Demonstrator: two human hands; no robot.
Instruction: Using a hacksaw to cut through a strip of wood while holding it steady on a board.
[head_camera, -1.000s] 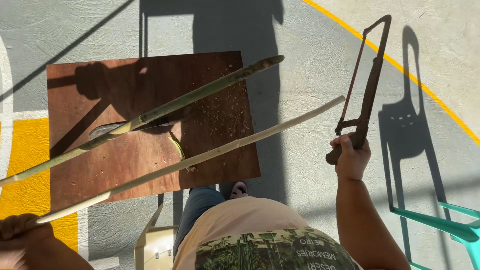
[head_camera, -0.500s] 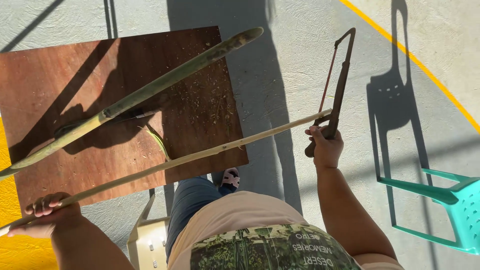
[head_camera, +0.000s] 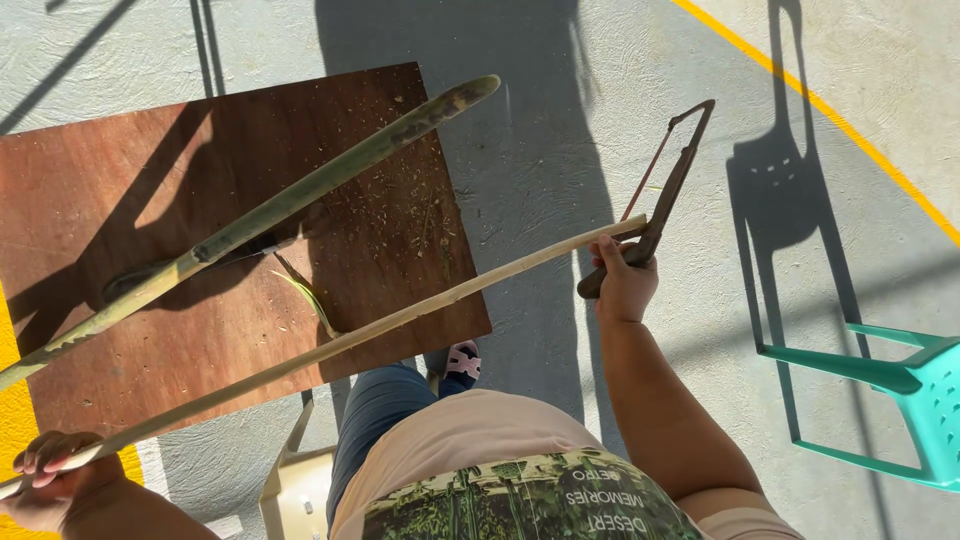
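My left hand grips the near end of a long pale peeled stick at the lower left. The stick runs up to the right, and its far end touches my right hand. My right hand holds a rusty hacksaw by its handle, together with the stick's tip. A thicker green bamboo pole lies across a brown wooden board, which is strewn with shavings.
A teal plastic chair stands at the right edge. A pale stool sits below me, with my foot by the board's corner. The floor is grey concrete with a yellow line and a yellow patch at the left.
My right hand has brought the hacksaw down and left until it meets the stick's far end. My left hand has shifted right along the lower left edge.
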